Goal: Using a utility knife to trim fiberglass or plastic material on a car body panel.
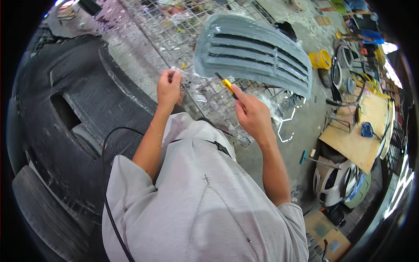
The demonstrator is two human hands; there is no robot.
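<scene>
My right hand is wrapped round a yellow and black utility knife, its dark blade pointing up and left. The tip is close to the lower left edge of a grey vented panel, which has long slots and lies on a wire grid. Left of the panel and apart from it, my left hand is raised with fingertips pinched together. Something pale shows at those fingertips, too small to make out.
A large black moulded body part fills the left side, with a tyre below it. A yellow bucket stands right of the panel. Farther right are a plywood board and a pale car part. A black cable runs beside my left arm.
</scene>
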